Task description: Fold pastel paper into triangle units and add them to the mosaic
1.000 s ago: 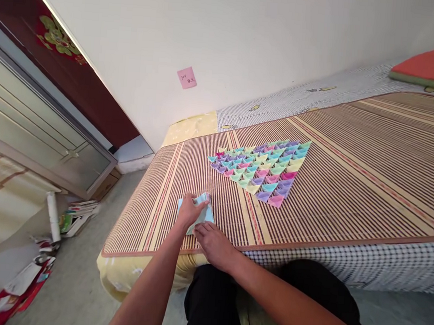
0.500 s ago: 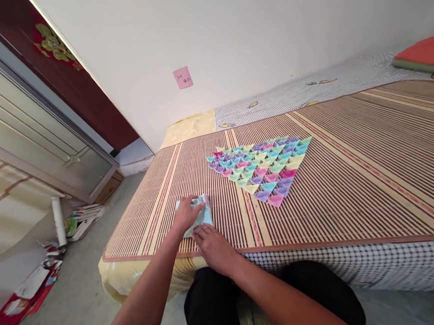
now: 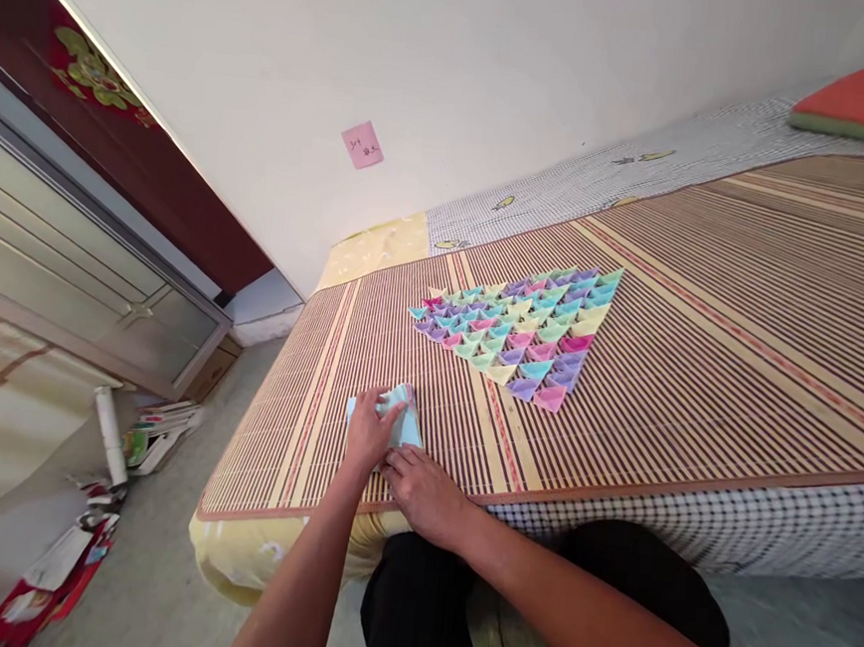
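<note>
The left hand [image 3: 369,432] and right hand [image 3: 425,490] touch pale blue paper [image 3: 408,426] on the striped mat [image 3: 650,401]. I cannot tell whether either grips it.

Light-blue paper [image 3: 410,428] lies at the near left of the striped mat [image 3: 667,382], close to the near edge. Pinkish lines show at the paper's far right corner; its near part is mostly hidden.

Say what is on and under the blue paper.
The left hand and right hand rest on the blue paper. A striped mat shows around it; whatever lies beneath is covered.
</note>
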A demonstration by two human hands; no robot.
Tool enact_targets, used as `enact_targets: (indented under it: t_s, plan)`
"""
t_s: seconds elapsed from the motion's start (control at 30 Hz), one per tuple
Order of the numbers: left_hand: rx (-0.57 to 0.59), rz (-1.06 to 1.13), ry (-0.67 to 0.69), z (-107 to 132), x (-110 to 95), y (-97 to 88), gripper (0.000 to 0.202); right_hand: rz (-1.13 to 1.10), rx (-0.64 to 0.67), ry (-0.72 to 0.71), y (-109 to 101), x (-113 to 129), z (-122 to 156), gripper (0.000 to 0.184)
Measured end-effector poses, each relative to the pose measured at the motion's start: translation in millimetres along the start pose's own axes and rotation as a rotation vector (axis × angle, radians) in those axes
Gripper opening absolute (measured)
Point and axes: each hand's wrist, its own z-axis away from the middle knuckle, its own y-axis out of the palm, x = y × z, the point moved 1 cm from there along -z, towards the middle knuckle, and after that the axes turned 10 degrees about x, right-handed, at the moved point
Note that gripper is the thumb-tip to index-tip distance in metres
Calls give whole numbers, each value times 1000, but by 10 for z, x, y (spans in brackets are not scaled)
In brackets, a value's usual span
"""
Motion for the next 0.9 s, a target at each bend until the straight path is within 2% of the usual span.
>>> enact_targets:
  t_s: [0.3, 0.9]
  plan:
    - [-6, -67, -47, -44, -113, 52, 49, 7, 2, -5, 28, -14, 12, 25]
    - [97, -78, -64, -94, -98, 5, 34, -11, 18, -5, 35, -22, 3, 25]
